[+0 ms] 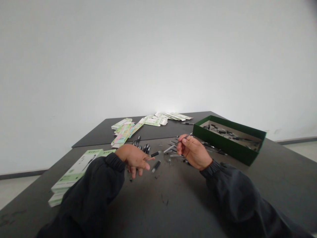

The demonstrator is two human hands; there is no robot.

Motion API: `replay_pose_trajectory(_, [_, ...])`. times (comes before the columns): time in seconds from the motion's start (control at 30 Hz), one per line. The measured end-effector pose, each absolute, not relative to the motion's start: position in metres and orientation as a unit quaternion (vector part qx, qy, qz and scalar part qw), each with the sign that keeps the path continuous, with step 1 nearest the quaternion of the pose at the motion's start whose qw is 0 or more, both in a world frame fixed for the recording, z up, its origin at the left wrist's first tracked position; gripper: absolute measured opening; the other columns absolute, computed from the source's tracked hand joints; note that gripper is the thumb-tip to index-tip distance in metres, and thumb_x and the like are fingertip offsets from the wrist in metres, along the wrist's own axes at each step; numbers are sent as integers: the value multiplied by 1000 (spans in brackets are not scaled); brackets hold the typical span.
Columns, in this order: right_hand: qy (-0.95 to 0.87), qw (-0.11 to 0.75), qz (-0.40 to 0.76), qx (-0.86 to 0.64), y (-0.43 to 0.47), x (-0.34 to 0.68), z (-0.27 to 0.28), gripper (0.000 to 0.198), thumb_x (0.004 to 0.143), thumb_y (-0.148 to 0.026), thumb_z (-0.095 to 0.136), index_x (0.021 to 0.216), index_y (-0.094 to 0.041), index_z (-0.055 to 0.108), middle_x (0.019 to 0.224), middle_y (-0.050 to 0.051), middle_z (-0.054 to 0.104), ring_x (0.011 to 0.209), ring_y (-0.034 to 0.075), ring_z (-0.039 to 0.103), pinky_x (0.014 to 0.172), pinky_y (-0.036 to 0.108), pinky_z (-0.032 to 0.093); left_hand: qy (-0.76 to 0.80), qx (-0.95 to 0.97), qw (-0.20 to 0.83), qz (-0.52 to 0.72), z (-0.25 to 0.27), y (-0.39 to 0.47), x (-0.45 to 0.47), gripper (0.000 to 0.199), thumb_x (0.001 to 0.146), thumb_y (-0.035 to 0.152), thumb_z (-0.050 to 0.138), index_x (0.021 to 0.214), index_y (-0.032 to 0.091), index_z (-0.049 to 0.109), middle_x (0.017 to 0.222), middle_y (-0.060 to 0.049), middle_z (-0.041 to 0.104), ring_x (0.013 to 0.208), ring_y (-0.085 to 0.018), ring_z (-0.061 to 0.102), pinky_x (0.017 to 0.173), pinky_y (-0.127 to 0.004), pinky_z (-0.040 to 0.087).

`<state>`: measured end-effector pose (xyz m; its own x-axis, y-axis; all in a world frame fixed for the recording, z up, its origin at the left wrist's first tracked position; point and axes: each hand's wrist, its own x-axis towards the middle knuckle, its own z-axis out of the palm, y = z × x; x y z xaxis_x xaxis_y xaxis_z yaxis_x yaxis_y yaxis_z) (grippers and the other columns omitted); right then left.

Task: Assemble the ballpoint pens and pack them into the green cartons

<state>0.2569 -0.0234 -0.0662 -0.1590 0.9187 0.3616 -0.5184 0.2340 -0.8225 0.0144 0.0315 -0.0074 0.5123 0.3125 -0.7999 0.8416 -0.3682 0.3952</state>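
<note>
My left hand [135,158] is turned palm down, pinching a short pen piece with a black grip [155,154] between thumb and fingers. Its other fingers hang loosely. Between thumb and fingertips, my right hand [194,152] holds a slim, pale pen tube [170,147], tilted with its lower end towards the left. The two held pieces are apart. A loose black pen cap or grip [156,166] lies on the table just below the left hand's piece. Behind the left hand are several black pen parts [146,148]. More pen pieces lie beneath and beside my right hand, partly hidden.
A dark green open box [225,140] with pen parts inside stands at the right. White-and-green cartons [76,170] are stacked at the left, partly behind my sleeve. Flattened cartons [123,134] spread across the back of the dark table [183,205], before a pale wall.
</note>
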Motion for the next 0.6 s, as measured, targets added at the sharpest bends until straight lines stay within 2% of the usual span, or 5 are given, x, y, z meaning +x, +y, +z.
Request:
replay_pose_trajectory(0.17, [-492, 615, 582, -200, -25, 254, -66, 13, 83, -31, 56, 87, -18, 55, 66, 0, 60, 54, 11, 56, 54, 24, 42, 373, 765, 417, -320, -7, 30, 15, 77, 89, 42, 40, 142, 16, -9, 118, -21, 59, 88, -25, 66, 65, -30, 50])
replay_pose_trajectory(0.37, [-494, 613, 582, -202, -25, 254, -66, 15, 83, -32, 56, 87, -18, 55, 66, 0, 60, 55, 11, 56, 55, 24, 43, 380, 763, 405, -332, -6, 28, 19, 67, 90, 38, 37, 142, 16, 1, 116, -19, 60, 87, -23, 66, 62, -27, 49])
replay_pose_trajectory(0.53, [-500, 605, 579, -220, -27, 253, -65, 17, 81, -35, 58, 87, -19, 55, 67, 0, 60, 56, 12, 56, 55, 25, 43, 382, 753, 415, -338, -7, 29, 20, 69, 90, 39, 37, 141, 13, -1, 117, -21, 59, 88, -24, 66, 62, -28, 49])
replay_pose_trajectory(0.6, [-501, 604, 578, -224, -27, 252, -65, 18, 81, -36, 58, 87, -20, 54, 66, 0, 60, 56, 12, 56, 55, 25, 43, 381, 756, 413, -336, -8, 29, 20, 65, 90, 40, 38, 141, 14, 6, 115, -21, 60, 87, -24, 66, 62, -27, 49])
